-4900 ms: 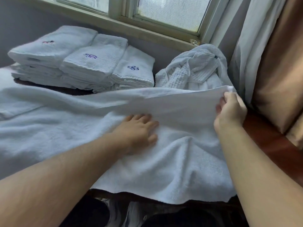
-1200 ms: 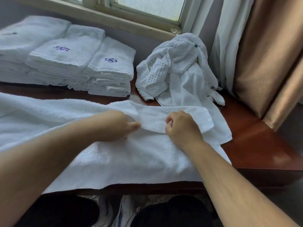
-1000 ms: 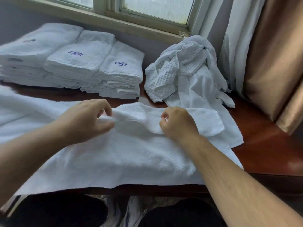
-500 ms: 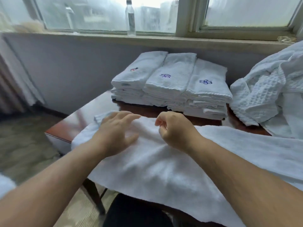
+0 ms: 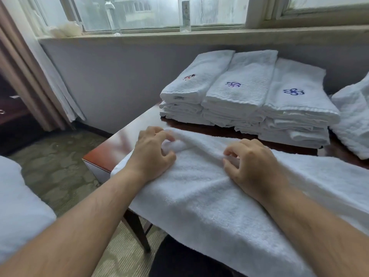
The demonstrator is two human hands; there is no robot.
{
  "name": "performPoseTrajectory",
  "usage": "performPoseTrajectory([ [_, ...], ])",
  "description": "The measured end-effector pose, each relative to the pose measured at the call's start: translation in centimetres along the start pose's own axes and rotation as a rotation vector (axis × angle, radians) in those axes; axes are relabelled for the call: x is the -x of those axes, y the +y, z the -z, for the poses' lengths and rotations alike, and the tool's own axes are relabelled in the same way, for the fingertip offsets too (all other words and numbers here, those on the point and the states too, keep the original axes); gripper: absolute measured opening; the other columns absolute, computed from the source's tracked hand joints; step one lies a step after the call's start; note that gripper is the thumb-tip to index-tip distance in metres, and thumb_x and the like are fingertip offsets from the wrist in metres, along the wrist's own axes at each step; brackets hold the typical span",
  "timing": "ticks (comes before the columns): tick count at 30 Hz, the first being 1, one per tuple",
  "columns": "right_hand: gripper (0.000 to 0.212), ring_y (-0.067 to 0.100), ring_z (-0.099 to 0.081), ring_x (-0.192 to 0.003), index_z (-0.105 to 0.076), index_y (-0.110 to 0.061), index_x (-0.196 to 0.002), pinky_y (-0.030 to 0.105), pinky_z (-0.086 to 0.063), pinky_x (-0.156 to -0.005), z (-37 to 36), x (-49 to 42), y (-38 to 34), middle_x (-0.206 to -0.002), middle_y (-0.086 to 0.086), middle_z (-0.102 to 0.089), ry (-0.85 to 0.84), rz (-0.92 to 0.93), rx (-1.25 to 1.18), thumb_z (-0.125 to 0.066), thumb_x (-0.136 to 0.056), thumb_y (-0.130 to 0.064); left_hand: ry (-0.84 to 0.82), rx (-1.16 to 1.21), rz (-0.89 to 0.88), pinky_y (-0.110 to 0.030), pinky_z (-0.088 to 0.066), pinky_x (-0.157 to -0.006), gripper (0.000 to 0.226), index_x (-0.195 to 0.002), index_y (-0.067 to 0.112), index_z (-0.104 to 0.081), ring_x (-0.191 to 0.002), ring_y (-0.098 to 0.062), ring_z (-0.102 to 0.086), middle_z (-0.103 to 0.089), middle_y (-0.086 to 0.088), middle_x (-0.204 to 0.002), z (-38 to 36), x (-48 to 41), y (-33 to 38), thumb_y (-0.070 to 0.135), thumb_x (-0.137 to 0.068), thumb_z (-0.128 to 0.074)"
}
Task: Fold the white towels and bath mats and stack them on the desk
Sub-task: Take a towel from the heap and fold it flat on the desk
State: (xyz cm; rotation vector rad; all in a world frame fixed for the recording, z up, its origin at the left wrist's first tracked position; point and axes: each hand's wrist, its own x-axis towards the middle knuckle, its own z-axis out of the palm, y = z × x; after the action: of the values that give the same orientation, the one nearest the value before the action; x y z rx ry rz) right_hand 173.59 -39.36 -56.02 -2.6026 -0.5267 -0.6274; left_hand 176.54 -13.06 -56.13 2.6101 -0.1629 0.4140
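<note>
Both grips moved to L end of towel (image 5: 199, 196): left grip (image 5: 153, 152) pinches far hem, right grip (image 5: 253, 168) pinches fold just beside. Lengthwise fold prob. nearly squared; cross-folds next.

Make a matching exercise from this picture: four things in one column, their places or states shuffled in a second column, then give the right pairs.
Things
1. labelled bottle
2. folded towels
3. spread towel
4. crumpled cloth

Places or states
a. unfolded, at the picture's right edge
b. upright on the windowsill
c. across the near side of the desk, gripped by the left hand and right hand
d. three piles side by side at the desk's far side

Pairs: 1-b, 2-d, 3-c, 4-a
</note>
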Motion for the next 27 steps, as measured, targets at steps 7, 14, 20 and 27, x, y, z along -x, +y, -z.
performPoseTrajectory([
  [7, 0.011, 0.023, -0.057, -0.080, -0.070, -0.014, -0.101, 0.042, -0.050, -0.075, 0.4, 0.2, 0.1, -0.084, 0.000, -0.066, 0.121, -0.021, -0.030, -0.072, -0.091, -0.020, 0.208, 0.206, 0.139, -0.030, -0.045, -0.082, 0.013, -0.109, 0.025, -0.068, -0.091, -0.018, -0.059, -0.056, -0.001, -0.110, 1.0, -0.3, -0.5, 0.030, -0.099, -0.060],
  [14, 0.023, 0.024, -0.057, -0.083, -0.072, -0.014, -0.102, 0.041, -0.050, -0.075, 0.4, 0.3, -0.1, -0.088, -0.001, -0.065, 0.018, 0.106, 0.000, -0.076, -0.081, -0.009, 0.200, 1.235, 0.556, -0.028, -0.056, -0.073, 0.017, -0.088, 0.010, -0.057, -0.075, -0.023, -0.066, -0.063, -0.010, -0.086, 2.5, -1.6, -0.7, 0.009, -0.100, -0.045],
  [20, 0.005, 0.027, -0.059, -0.065, -0.077, -0.011, -0.093, 0.038, -0.050, -0.056, 0.7, 0.4, -0.6, -0.076, 0.004, -0.063, 0.113, 0.353, 0.037, -0.072, -0.091, -0.010, 0.162, 0.910, 0.570, -0.036, -0.052, -0.076, 0.014, -0.100, 0.018, -0.061, -0.079, -0.019, -0.057, -0.062, -0.006, -0.104, 2.9, -2.3, -2.1, 0.008, -0.091, -0.060],
  [27, 0.007, 0.020, -0.059, -0.063, -0.081, -0.025, -0.093, 0.031, -0.048, -0.048, 0.9, 0.7, -0.7, -0.073, -0.006, -0.059, -0.038, 0.385, -0.031, -0.079, -0.087, -0.022, 0.069, 0.377, 0.461, -0.023, -0.046, -0.075, 0.045, -0.129, 0.032, -0.056, -0.098, -0.008, -0.056, -0.055, 0.003, -0.122, 3.6, -1.3, -3.2, 0.009, -0.090, -0.059],
])
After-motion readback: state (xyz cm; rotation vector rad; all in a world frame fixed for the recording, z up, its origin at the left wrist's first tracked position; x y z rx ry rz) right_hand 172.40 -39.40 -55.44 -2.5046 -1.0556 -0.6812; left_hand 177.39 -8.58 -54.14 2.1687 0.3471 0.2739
